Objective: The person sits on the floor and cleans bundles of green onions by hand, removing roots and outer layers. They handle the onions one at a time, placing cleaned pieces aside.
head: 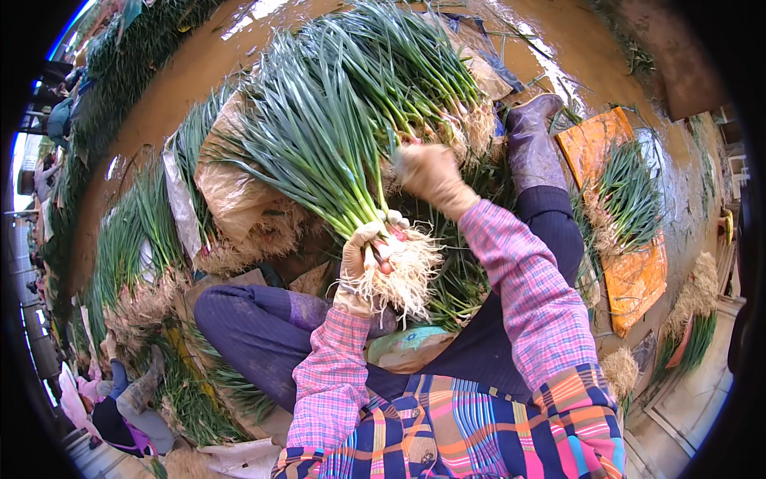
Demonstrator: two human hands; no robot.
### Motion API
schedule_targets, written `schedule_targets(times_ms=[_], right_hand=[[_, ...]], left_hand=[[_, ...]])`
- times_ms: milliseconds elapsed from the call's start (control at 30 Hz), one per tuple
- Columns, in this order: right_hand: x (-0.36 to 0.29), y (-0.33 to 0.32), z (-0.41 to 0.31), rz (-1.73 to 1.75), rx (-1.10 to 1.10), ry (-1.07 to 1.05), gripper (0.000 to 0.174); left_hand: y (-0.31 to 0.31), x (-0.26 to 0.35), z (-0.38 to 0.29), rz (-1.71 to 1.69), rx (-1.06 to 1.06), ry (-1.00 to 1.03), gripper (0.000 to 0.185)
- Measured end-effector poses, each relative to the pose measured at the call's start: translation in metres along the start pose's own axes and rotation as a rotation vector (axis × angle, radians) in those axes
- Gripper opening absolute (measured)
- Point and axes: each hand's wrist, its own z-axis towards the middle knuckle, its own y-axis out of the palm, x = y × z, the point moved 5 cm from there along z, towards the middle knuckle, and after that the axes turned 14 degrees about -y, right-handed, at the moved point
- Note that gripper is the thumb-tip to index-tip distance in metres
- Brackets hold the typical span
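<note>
My gloved left hand (360, 248) is closed around the base of a bunch of spring onions (335, 167). Their reddish bulbs (386, 251) and pale, stringy roots (407, 278) stick out towards me, while the long green leaves fan up and away. Just right of the bunch is my gloved right hand (432, 176), blurred, with its fingers curled. Whether it pinches a stalk is hidden. Beyond that hand lies a large heap of spring onions (389, 66), roots facing right. Loose green leaves (461, 263) lie below my hands between my legs.
Wrapped spring onion bundles (239, 197) stand at left, with more bundles (143, 239) behind. An orange sheet (634, 287) with another bundle (625, 191) lies right of my boot (535, 143). Muddy water (161, 96) covers the ground. Another person (128, 413) sits at lower left.
</note>
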Motion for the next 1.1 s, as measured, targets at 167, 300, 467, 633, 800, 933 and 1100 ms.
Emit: schedule_targets(times_ms=[167, 300, 467, 633, 800, 933, 1100], right_hand=[[0.017, -0.028, -0.050, -0.082, -0.462, 0.509, 0.028], [-0.004, 0.004, -0.089, 0.348, -0.643, 0.617, 0.041], [-0.007, 0.029, -0.047, 1.074, -0.269, 0.636, 0.029], [-0.014, -0.004, -0.051, 1.408, -0.188, 0.514, 0.028], [-0.008, -0.078, -0.080, 0.994, -0.074, 0.293, 0.032], [-0.005, -0.183, -0.140, 0.766, 0.127, 0.378, 0.029], [0.019, -0.320, -0.284, 0.541, 0.372, 0.612, 0.022]], left_hand=[[0.004, 0.007, -0.005, -0.051, -0.153, 0.060, 0.040], [-0.001, -0.011, 0.004, -0.004, -0.084, -0.013, 0.047], [-0.005, -0.020, 0.003, 0.104, 0.039, -0.048, 0.040], [-0.001, -0.028, -0.006, -0.030, -0.027, -0.034, 0.042], [0.009, -0.033, 0.003, -0.124, -0.225, -0.023, 0.037], [0.017, -0.042, 0.003, -0.058, -0.191, 0.076, 0.040], [0.054, -0.069, 0.008, 0.004, -0.308, 0.067, 0.043]])
